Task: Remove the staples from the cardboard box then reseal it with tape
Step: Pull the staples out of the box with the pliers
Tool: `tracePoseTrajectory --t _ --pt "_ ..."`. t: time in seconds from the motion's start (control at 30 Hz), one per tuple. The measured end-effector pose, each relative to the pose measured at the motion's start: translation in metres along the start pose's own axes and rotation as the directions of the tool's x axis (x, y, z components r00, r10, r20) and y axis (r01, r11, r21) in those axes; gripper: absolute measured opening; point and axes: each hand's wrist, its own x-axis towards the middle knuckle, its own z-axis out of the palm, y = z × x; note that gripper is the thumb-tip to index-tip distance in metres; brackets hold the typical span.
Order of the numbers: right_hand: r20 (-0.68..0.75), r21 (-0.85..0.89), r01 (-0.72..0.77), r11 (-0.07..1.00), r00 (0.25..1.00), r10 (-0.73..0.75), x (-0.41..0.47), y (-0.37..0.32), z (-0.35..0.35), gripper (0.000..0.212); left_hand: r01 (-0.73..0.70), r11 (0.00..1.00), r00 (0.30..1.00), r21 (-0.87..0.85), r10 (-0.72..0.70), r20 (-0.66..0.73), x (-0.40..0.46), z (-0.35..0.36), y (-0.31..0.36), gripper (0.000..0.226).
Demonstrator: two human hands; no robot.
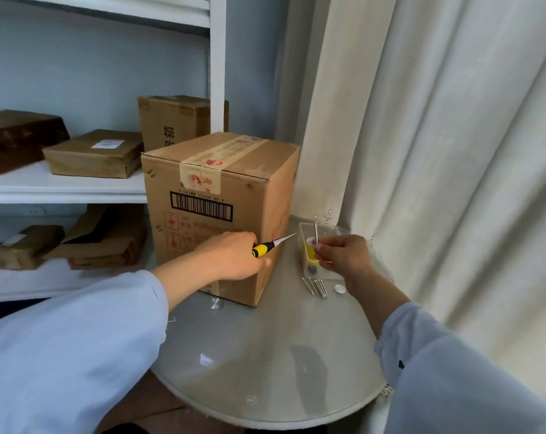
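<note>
A brown cardboard box (221, 195) stands upright on a round glass table (265, 355), with a printed tape strip across its top and a barcode on its front. My left hand (231, 258) rests against the box's lower front corner, shut on a screwdriver (273, 245) with a yellow and black handle whose tip points right. My right hand (343, 255) pinches one thin metal staple (316, 234) upright over a small clear plastic tray (311, 245). Several pulled staples (316, 286) lie on the table in front of the tray.
White shelves (62, 186) at the left carry several taped parcels and boxes. A white curtain (437, 151) hangs close behind and to the right of the table. A small white disc (339, 288) lies near the loose staples.
</note>
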Motion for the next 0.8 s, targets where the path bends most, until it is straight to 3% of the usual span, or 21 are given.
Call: tracePoseTrajectory --t 0.13,0.3,0.47,0.8 --pt "-0.007 -0.188 -0.127 0.974 0.992 0.128 0.009 0.047 0.005 0.026 0.021 0.999 0.996 0.045 -0.025 0.091 0.01 0.032 0.002 0.031" --pt "-0.024 -0.358 -0.264 0.896 0.961 0.274 0.015 0.097 0.01 0.02 0.066 0.996 0.974 0.055 -0.077 0.214 0.021 0.064 0.007 0.033" --pt "-0.038 -0.472 -0.251 0.845 0.964 0.265 0.04 0.143 0.019 0.033 0.064 0.991 0.948 0.114 -0.096 0.304 0.025 0.077 0.014 0.04" --pt "-0.13 -0.535 -0.253 0.806 0.967 0.218 0.045 0.122 0.029 0.035 0.038 0.983 0.931 0.182 -0.101 0.351 0.029 0.09 0.019 0.025"
